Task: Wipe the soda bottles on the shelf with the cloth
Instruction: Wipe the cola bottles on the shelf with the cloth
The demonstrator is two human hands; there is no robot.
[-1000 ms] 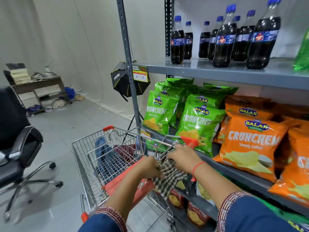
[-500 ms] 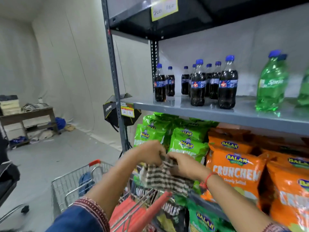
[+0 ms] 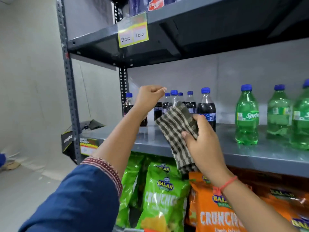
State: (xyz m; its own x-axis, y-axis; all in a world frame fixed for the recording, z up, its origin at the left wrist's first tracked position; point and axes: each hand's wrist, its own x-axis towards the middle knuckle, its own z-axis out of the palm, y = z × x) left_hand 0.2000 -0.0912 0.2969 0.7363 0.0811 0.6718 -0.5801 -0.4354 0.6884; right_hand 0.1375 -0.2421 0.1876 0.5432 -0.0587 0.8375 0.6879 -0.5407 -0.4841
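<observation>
Several dark cola bottles point(image 3: 206, 108) with blue caps stand in a cluster at the left of the grey shelf point(image 3: 250, 155). My right hand point(image 3: 200, 144) grips a dark-and-cream checked cloth point(image 3: 175, 124), held up just in front of the cluster. My left hand point(image 3: 148, 97) is raised in front of the leftmost bottles with its fingers curled shut. It hides the top of one cola bottle point(image 3: 144, 122), and I cannot see whether it touches it. Green Sprite bottles point(image 3: 246, 118) stand to the right.
An upper shelf point(image 3: 184, 19) with a yellow price tag point(image 3: 133, 31) hangs close above the bottles. Green chip bags point(image 3: 160, 195) and orange chip bags point(image 3: 215, 215) fill the level below. The shelf's grey upright post point(image 3: 68, 81) is at the left, with open floor beyond.
Both hands rose from the cart handle up to the soda shelf. The left hand let go of the cloth and the right hand carries it alone. The view tilted upward.
</observation>
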